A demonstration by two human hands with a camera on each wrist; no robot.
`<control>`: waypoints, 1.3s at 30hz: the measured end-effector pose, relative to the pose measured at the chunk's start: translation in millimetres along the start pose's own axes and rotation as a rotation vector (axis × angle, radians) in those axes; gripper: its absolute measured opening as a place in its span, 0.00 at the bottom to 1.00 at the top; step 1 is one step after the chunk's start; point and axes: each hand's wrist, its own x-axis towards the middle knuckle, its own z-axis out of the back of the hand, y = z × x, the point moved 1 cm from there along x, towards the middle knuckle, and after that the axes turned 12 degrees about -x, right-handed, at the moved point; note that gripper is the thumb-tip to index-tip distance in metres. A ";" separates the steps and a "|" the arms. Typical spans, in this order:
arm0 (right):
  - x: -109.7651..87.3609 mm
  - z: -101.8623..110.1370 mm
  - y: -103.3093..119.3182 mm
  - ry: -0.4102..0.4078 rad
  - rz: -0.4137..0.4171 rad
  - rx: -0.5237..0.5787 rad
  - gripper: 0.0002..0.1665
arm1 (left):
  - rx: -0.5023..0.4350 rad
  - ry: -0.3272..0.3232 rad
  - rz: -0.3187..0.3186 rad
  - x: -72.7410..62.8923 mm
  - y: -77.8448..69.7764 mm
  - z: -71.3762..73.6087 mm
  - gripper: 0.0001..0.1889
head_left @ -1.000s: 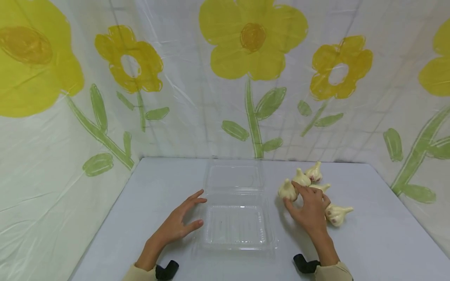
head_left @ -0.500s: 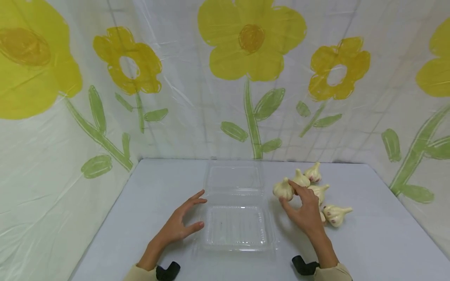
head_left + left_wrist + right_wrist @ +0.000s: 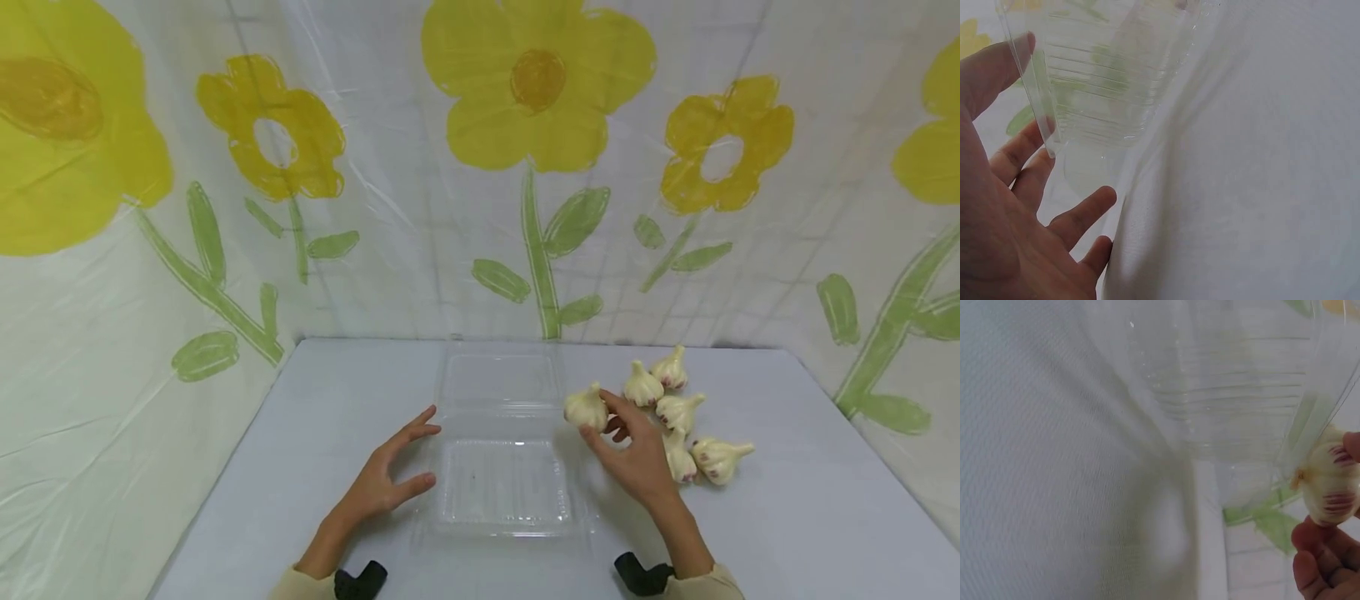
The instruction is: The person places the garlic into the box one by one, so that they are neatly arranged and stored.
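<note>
My right hand [image 3: 637, 457] pinches a garlic bulb [image 3: 585, 408] between thumb and fingers, held up near the right side of a clear plastic clamshell box [image 3: 504, 528]. Purple streaks mark the held garlic bulb [image 3: 1332, 481] in the right wrist view. The box stands with its lid [image 3: 498, 379] laid back toward the wall. Beside the box's left side, my left hand [image 3: 378, 475] has its fingers spread. In the left wrist view the fingertips of this left hand [image 3: 1016, 206] are right at the box's rim [image 3: 1038, 100].
Several more garlic bulbs [image 3: 678, 412] lie in a loose group right of the box, one garlic bulb [image 3: 720, 460] farthest right. The white table [image 3: 817, 500] ends at a sheet [image 3: 390, 275] painted with yellow flowers.
My right hand has carried the garlic bulb leftward, away from the group and toward the box. Another bulb that was behind the hand now shows. The left hand has stayed in place.
</note>
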 end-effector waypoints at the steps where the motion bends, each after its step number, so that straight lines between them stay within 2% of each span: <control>1: -0.6 -0.5 0.9 0.007 -0.002 0.002 0.33 | -0.005 0.000 0.006 -0.4 0.2 -0.3 0.31; 7: -1.5 -4.8 8.5 0.043 -0.014 0.033 0.33 | 0.003 -0.002 0.005 -0.8 0.6 -0.9 0.30; 18: 2.6 -17.6 29.7 0.122 0.026 0.082 0.33 | 0.010 0.003 -0.021 1.0 -1.1 -0.2 0.31; 24: 9.1 -28.2 47.4 0.225 0.060 0.127 0.34 | 0.014 0.004 -0.014 0.3 -3.9 0.2 0.31; 32: 12.3 -43.0 70.7 0.386 0.041 0.214 0.34 | -0.003 0.004 -0.023 1.8 -5.4 0.9 0.30; 39: 9.8 -60.9 86.1 0.458 0.058 0.236 0.33 | -0.015 0.004 -0.002 1.9 -6.6 1.7 0.30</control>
